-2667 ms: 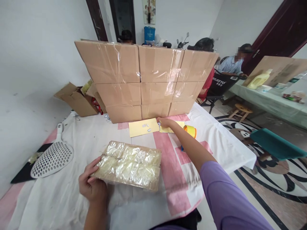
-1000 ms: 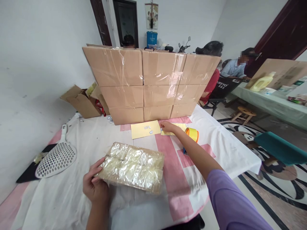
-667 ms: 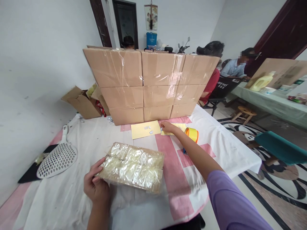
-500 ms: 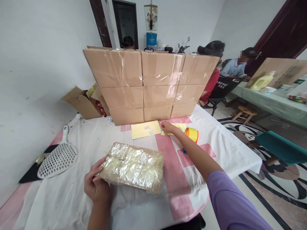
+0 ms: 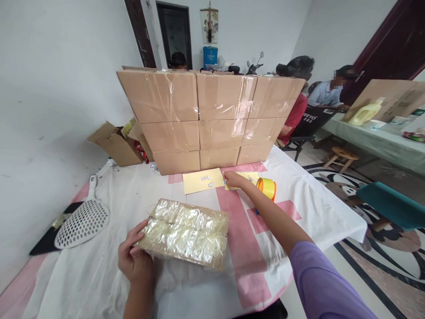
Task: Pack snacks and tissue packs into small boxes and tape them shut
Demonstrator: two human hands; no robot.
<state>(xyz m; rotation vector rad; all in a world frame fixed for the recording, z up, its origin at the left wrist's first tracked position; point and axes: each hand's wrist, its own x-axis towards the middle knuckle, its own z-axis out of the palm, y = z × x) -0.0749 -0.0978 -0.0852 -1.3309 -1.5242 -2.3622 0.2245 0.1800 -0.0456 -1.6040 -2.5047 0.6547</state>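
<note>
My left hand (image 5: 137, 253) grips the left end of a flat cardboard panel (image 5: 186, 235) wrapped in shiny clear tape, tilted above the tablecloth. My right hand (image 5: 233, 179) is stretched far forward, its fingers closed at the left edge of a pale yellow card (image 5: 250, 176). Whatever sits between those fingertips is too small to make out. Left of this hand lies another yellow card (image 5: 194, 185) with small grey and white cut pieces on it. A yellow and orange tape roll (image 5: 266, 188) stands just right of my right wrist.
A wall of taped cardboard boxes (image 5: 199, 133) closes off the table's back. On the left are a white perforated strainer (image 5: 83, 223), a black flat object (image 5: 41, 241) and an opened carton (image 5: 121, 146). People sit beyond the boxes and at a side table (image 5: 381, 141).
The view has shifted slightly. Both hands stay almost where they were, the left on the panel and the right at the yellow card.
</note>
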